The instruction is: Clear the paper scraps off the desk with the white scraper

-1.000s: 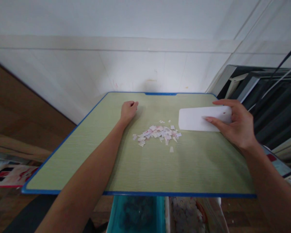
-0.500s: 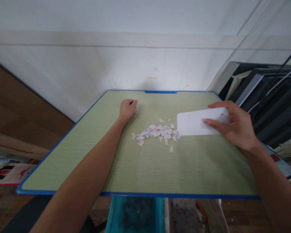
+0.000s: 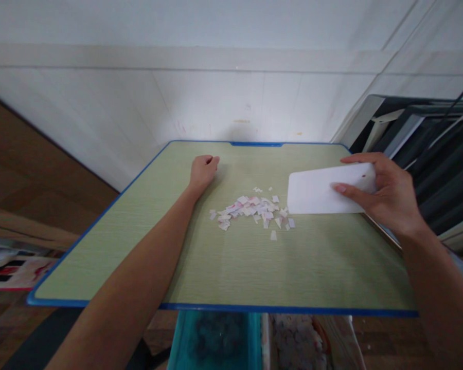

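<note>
A small heap of torn paper scraps (image 3: 250,207) lies at the middle of the green tabletop (image 3: 231,272), with a few loose pieces around it. My right hand (image 3: 389,192) grips a flat white plastic scraper (image 3: 316,190) by its right end, thumb on the near face and fingers behind. A small hole shows near the held end. The scraper's left edge is just right of the heap. My left hand (image 3: 203,172) rests as a loose fist on the table, up and left of the scraps, and nothing shows in it.
A white wall (image 3: 216,103) stands behind the table's blue edge. Dark flat panels (image 3: 412,128) and cables are at the right. Below the front edge are a teal bin (image 3: 177,339) and a container of pale scraps (image 3: 297,339). A brown board (image 3: 34,164) leans at left.
My right hand has drawn the scraper slightly to the right and up, away from the heap. A few scraps on the heap's right side now show more. My left hand stays put.
</note>
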The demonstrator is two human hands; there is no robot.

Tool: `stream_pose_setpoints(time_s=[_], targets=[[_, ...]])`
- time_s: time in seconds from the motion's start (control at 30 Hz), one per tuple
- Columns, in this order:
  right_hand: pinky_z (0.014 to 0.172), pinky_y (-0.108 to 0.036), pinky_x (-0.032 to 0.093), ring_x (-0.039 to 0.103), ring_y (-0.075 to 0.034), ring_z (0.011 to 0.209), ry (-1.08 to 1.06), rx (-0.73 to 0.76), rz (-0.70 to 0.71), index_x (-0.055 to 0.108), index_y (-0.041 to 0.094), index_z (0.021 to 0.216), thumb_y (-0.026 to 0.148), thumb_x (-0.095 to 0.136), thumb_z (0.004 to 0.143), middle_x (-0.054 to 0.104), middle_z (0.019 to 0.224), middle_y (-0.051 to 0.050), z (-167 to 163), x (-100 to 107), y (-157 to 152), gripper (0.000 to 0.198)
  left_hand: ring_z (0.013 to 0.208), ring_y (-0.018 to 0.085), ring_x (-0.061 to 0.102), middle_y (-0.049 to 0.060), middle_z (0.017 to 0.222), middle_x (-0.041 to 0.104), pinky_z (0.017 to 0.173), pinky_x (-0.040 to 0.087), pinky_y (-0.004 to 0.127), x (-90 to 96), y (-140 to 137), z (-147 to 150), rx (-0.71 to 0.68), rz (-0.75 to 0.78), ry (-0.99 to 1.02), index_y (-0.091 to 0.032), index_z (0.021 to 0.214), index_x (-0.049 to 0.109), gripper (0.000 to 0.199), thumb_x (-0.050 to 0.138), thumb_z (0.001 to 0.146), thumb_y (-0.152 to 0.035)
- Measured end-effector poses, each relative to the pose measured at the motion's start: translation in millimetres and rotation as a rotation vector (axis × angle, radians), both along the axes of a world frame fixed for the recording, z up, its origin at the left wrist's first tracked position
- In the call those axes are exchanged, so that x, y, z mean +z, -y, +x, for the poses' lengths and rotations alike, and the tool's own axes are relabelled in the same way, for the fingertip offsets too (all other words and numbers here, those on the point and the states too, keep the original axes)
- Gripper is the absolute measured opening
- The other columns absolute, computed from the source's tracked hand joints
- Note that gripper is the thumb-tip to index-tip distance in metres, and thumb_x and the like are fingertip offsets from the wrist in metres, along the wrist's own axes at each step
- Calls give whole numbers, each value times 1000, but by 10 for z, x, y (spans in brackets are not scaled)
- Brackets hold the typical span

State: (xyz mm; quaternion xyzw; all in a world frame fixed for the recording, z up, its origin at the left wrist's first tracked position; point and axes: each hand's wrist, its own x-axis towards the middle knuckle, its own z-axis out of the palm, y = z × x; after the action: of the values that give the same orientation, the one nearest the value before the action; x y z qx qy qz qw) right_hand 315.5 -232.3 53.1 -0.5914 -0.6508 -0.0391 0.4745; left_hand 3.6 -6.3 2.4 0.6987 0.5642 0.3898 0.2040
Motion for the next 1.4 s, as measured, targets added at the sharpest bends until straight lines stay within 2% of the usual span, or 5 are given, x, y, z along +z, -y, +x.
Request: stream_pose_setpoints(time_s=[0.2,0.7,1.1,1.27,1.4], targets=[[53,-29,39,53,-15,62,4,58,-101,73,23,106,28,81,72,69,88,-1,-13,23,14,35,55,11,35,-4,50,37,60,23,30,26,14,7,7,-3,-6,-20,50,44,35,50,84,-27],[68,-36,49,60,-20,75,16,-97,-4,70,25,103,31,80,72,72,97,-3,-12,-39,-62,32,55,11,35,-4,50,37,61,23,30,20,13,15,8,-10,18,-20,50,43,37,51,85,-26],[53,-30,38,52,-15,61,-37,-12,-107,72,24,101,31,82,69,70,85,0,90,38,-15,34,57,11,35,-3,51,37,61,24,30,14,10,10,11,4,-13,-20,51,43,35,49,85,-27],[59,-32,44,56,-17,66,-23,32,-135,71,25,101,31,80,72,70,89,-1,-11,-1,-37,31,58,12,37,-2,53,39,62,25,30,6,6,15,12,2,-12,-20,52,43,34,48,85,-28],[64,-33,46,60,-19,74,-34,22,-56,71,24,101,32,81,72,71,94,-2,-54,-29,-49,32,58,12,36,-2,53,37,61,24,30,-13,-9,12,8,12,4,-20,51,43,34,48,84,-30]])
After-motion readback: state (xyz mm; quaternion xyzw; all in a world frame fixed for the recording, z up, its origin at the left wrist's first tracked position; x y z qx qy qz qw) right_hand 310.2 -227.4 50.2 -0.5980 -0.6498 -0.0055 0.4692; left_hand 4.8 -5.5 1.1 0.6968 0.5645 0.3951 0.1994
